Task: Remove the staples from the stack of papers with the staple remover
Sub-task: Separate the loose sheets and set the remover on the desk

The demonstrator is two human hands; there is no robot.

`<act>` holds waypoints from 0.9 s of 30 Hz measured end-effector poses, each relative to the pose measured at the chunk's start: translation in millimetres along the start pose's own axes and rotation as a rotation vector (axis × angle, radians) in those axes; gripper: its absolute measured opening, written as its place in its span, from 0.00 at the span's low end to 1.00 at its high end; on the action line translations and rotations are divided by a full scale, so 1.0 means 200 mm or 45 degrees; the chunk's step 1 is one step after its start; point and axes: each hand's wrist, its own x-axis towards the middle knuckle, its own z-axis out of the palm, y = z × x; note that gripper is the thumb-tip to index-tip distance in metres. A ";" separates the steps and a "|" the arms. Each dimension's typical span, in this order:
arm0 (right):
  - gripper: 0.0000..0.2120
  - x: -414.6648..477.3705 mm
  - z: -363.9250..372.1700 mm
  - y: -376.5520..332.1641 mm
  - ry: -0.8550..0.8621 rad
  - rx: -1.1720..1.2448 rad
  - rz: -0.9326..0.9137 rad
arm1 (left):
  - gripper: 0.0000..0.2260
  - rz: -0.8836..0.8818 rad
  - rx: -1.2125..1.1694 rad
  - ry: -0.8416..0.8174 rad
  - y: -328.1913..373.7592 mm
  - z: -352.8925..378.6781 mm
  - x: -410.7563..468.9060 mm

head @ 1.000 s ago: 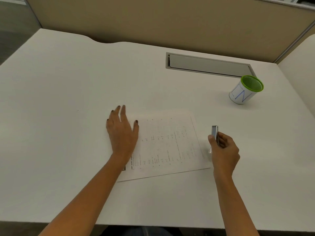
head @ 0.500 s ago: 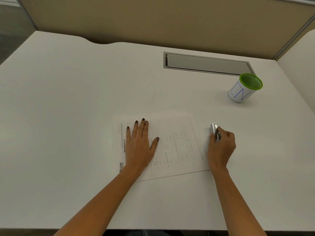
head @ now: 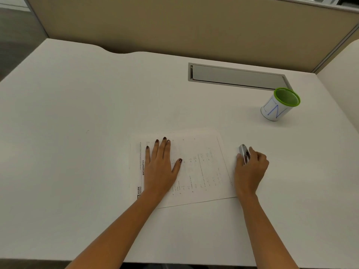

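Green-rimmed cup [head: 272, 112] well apart from papers [head: 202, 171]

The left hand [head: 161, 167] lies flat on the papers [head: 202, 171] and hides the print under it. Its forearm covers their near left corner. Most of the remaining print is too small to read. No staple can be made out at this size, nor how many sheets there are. The remover [head: 244, 153] shows only its far end. Its near part is buried in the right hand [head: 251, 169], whose fingers curl round it, so how its jaws stand cannot be told. Both forearms run off the bottom edge. The desk [head: 77, 133] is cut off left, right and below, the partition [head: 174, 26] above. The inside of the cup [head: 279, 105] is a green blur.
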 end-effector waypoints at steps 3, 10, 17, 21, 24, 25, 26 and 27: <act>0.19 -0.04 -0.01 -0.06 0.090 0.018 -0.093 | 0.29 0.004 -0.037 -0.006 0.00 -0.01 0.00; 0.12 -0.19 0.05 -0.36 0.034 0.225 -0.359 | 0.24 -0.010 -0.327 0.113 -0.06 -0.11 0.01; 0.10 -0.39 0.20 -0.72 -0.298 0.410 -0.670 | 0.21 -0.339 -0.341 0.325 -0.32 -0.26 -0.05; 0.11 -0.53 0.31 -0.89 -0.529 0.508 -0.733 | 0.22 -0.550 -0.218 0.421 -0.50 -0.33 -0.11; 0.12 -0.60 0.40 -1.03 -0.730 0.614 -0.700 | 0.29 -0.720 0.012 0.327 -0.64 -0.36 -0.15; 0.12 -0.62 0.43 -1.06 -0.785 0.646 -0.676 | 0.31 -0.768 0.073 0.283 -0.68 -0.36 -0.17; 0.12 -0.63 0.46 -1.11 -0.849 0.675 -0.644 | 0.33 -0.810 0.122 0.255 -0.72 -0.36 -0.18; 0.11 -0.65 0.49 -1.16 -0.910 0.696 -0.597 | 0.35 -0.834 0.160 0.236 -0.75 -0.36 -0.20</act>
